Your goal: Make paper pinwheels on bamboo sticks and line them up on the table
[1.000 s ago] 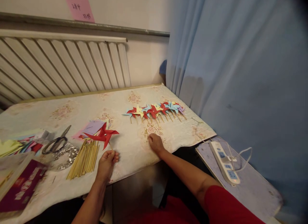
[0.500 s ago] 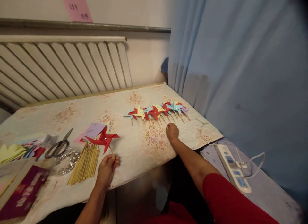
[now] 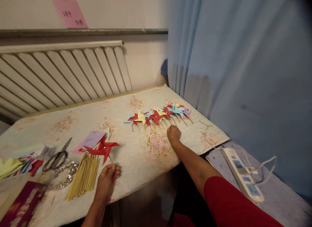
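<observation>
My left hand (image 3: 106, 181) pinches the thin stick of a red paper pinwheel (image 3: 103, 149) at the table's front edge. The pinwheel's blades face up, over some coloured paper. Farther right, my right hand (image 3: 174, 134) is closed in a fist on the tabletop. It is just in front of a row of finished pinwheels (image 3: 156, 116) in red, yellow, blue and purple, close to their stick ends. Whether anything is inside that fist is hidden. Beside my left hand lies a bundle of thin wooden sticks (image 3: 84, 176).
Scissors (image 3: 57, 157), a heap of small shiny metal pieces (image 3: 64, 175), coloured paper (image 3: 12, 166) and a purple box (image 3: 23, 202) occupy the left side. A power strip (image 3: 243, 176) lies on a surface at right, by a blue curtain (image 3: 243, 74). A radiator (image 3: 73, 71) stands behind the table.
The camera view has tilted a little, so the scene sits slightly lower. Both hands keep nearly the same places on the table, and the red pinwheel stays in my left hand.
</observation>
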A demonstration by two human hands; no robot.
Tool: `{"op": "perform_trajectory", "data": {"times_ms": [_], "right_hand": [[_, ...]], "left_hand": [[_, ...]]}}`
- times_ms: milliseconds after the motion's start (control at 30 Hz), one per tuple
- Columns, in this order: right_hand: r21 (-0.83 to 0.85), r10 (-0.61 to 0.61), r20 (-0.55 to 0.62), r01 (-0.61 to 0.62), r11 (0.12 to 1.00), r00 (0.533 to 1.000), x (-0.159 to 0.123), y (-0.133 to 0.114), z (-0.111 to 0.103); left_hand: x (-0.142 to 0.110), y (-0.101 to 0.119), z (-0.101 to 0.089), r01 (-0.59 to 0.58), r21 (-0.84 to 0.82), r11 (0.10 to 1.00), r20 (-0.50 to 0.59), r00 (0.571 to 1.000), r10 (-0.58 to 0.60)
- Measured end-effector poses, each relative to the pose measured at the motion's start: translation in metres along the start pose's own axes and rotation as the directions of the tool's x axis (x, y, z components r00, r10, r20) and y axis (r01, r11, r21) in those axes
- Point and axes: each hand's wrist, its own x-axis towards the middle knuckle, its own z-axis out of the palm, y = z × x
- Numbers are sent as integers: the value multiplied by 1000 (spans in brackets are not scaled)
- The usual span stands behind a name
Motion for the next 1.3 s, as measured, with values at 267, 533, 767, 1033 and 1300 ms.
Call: {"op": "perform_trajectory", "data": {"times_ms": [267, 533, 767, 1033, 1300], "right_hand": [[12, 13, -19, -13, 1000, 1000, 0, 0, -1], [29, 47, -20, -46, 998, 999, 1, 1, -1], [34, 56, -15, -55, 998, 998, 1, 0, -1], [40, 80, 0, -80, 996, 997, 2, 0, -2], [46, 75, -8, -75, 996, 997, 2, 0, -2]], "left_hand": [[-1, 3, 3, 8, 4, 1000, -8, 1000, -8], [-2, 5, 4, -1, 15, 1000, -9, 1000, 1], [0, 2, 3, -18, 15, 1000, 4, 1000, 18], [-1, 4, 5, -8, 23, 1000, -8, 1000, 8], [-1, 4, 4, -12, 22, 1000, -5, 1000, 12]]}}
